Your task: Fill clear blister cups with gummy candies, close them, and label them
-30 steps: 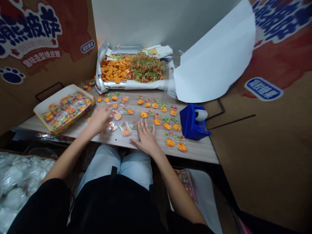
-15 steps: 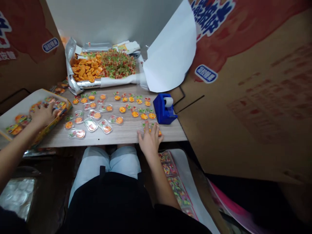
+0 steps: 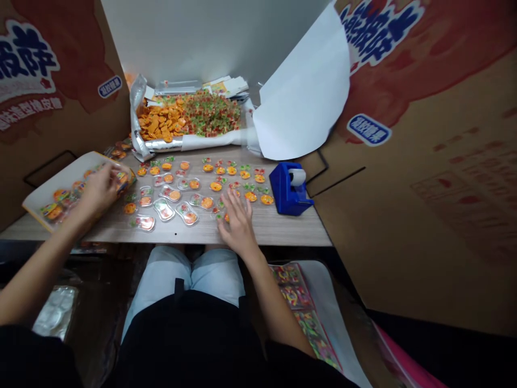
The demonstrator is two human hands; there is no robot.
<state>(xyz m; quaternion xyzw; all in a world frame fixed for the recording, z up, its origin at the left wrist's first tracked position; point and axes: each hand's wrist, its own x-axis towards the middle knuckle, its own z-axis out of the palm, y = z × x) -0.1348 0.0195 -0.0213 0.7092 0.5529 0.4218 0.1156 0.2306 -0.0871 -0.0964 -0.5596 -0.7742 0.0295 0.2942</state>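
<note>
- The left hand (image 3: 100,188) was over the open, yellow-edged box (image 3: 50,188) at the left. Its fingers were close together, but I could not tell if they held anything.
- The packs (image 3: 54,209) in that box had blue and yellow labels, too blurry to read.
- The right hand (image 3: 239,229) was spread wide, low over some orange sweets at the near middle of the table (image 3: 278,231).
- Clear packs (image 3: 187,214) with orange and red bits inside lay between the two hands.
- Rows of orange sweets (image 3: 266,199) sat at the right, by the blue tape holder (image 3: 287,191).
- At the far side, a tray (image 3: 161,145) was full of orange pieces (image 3: 163,121) and red and green bits (image 3: 214,116).
- The big left carton (image 3: 81,129) read "披萨" and "味造型橡皮糖", with "凝胶糖果" in a blue oval.
- The big right carton (image 3: 464,258) read "披萨" and "凝胶糖果" too. Its smaller red print was too faint to read.
- A white sheet (image 3: 302,102) leaned against that carton.
</note>
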